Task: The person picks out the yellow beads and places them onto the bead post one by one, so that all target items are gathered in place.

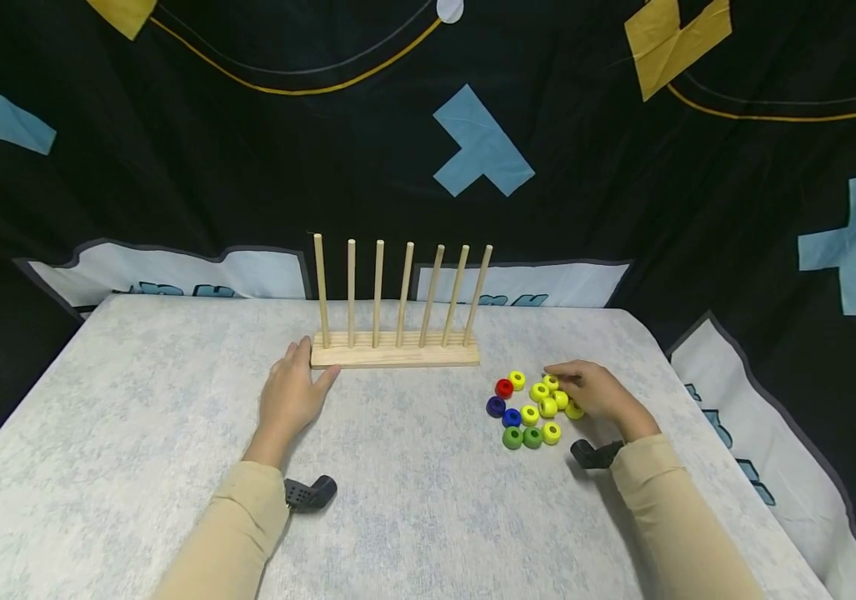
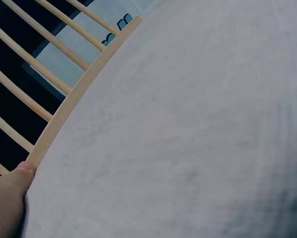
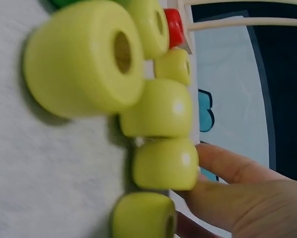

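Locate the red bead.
Head view, right of centre: the red bead sits below and right of the peg rack, between a yellow bead at its upper right and the dark purple bead below it.

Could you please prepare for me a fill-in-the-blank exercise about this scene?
The pale wooden rack has ____ slender pegs.
The bare left hand touches the rack's ____ end.
Nearest the bare right hand are round, glossy beads coloured ____.
The number of round green beads is ____.

Missing words: seven; left; yellow; two.
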A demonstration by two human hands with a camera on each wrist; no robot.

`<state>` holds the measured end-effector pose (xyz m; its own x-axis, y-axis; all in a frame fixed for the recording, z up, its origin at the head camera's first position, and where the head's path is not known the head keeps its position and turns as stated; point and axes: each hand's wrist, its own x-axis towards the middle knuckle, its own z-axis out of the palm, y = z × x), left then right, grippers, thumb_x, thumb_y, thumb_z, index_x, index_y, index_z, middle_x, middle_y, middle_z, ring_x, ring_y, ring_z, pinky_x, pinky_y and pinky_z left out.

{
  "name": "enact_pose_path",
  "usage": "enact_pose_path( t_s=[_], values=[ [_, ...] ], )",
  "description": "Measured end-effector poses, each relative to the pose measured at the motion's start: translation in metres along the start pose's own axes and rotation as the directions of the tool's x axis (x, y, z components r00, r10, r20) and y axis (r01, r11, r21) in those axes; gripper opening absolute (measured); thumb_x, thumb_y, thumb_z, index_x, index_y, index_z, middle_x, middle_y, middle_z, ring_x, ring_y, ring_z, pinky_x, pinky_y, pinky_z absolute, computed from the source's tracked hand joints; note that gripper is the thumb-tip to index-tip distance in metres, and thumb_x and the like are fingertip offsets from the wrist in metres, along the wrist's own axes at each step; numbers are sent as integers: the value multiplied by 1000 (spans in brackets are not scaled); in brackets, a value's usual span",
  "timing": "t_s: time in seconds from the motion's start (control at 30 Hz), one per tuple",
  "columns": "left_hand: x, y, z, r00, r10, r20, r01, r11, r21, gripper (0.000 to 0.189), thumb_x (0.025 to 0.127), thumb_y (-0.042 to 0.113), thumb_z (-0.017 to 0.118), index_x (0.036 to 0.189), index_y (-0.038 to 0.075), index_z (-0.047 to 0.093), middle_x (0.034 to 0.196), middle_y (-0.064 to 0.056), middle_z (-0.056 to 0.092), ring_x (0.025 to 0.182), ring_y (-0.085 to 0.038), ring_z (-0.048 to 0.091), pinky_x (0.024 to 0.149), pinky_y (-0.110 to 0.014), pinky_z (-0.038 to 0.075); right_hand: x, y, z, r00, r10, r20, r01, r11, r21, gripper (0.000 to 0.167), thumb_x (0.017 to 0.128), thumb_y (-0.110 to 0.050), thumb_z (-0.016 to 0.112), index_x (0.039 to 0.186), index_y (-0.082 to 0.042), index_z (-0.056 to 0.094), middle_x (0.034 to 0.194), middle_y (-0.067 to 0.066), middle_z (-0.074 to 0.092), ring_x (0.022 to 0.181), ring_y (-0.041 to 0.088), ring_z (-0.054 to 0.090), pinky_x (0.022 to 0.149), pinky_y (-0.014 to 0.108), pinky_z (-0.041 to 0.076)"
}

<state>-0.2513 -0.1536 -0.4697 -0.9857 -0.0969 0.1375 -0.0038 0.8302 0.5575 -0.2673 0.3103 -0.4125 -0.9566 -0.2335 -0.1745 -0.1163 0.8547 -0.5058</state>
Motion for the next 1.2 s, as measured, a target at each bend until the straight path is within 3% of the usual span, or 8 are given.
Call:
enact_pose_path(
  t_s=[0.13,0.23,0.43,0.7,0.97,1.2],
  values=[
    [2,1,-2,999,-11,30,11,1000,-2,83,100,46,54,156,-4,18,158,-34,24,142,-55,29,113,-68,28,3,2,-4,997,49,57,-51,998,32,39,101,-19,58,139,-13,59,138,17,59,121,31,55,107,57,44],
    [5,0,-1,999,-22,49,23,1000,-14,85,99,47,56,156,-3,18,158,-34,22,142,-55,28,114,-68,27,6,3,-3,997,52,55,-54,998,42,39,100,-21,62,138,-12,60,136,17,60,117,29,56,106,55,46],
    [9,-2,2,998,-16,58,18,1000,-25,84,98,48,57,157,-1,20,159,-33,21,142,-58,26,114,-69,25,8,4,4,1000,30,3,-30,999,28,38,100,-23,62,135,-9,62,131,16,63,114,29,57,104,54,46],
    [6,-1,1,1000,-16,11,16,1000,-20,79,98,49,57,155,3,28,158,-31,26,140,-57,31,111,-70,29,14,0,8,994,-3,-114,3,1000,8,41,102,-23,58,138,-3,56,135,19,58,126,37,53,109,59,41],
    [2,2,1,999,-10,-32,10,1000,-18,74,99,46,57,154,4,31,157,-29,31,140,-56,33,109,-71,31,23,-28,-2,964,-74,-254,80,997,10,43,103,-27,57,138,-4,55,134,17,57,124,33,54,106,53,47],
    [0,4,2,999,-15,-50,14,1000,-13,72,100,44,56,154,3,32,156,-30,31,138,-57,35,109,-71,32,35,-75,-22,914,-173,-366,187,982,2,40,101,-28,60,134,-6,59,127,14,61,117,32,57,102,51,50]
  ],
)
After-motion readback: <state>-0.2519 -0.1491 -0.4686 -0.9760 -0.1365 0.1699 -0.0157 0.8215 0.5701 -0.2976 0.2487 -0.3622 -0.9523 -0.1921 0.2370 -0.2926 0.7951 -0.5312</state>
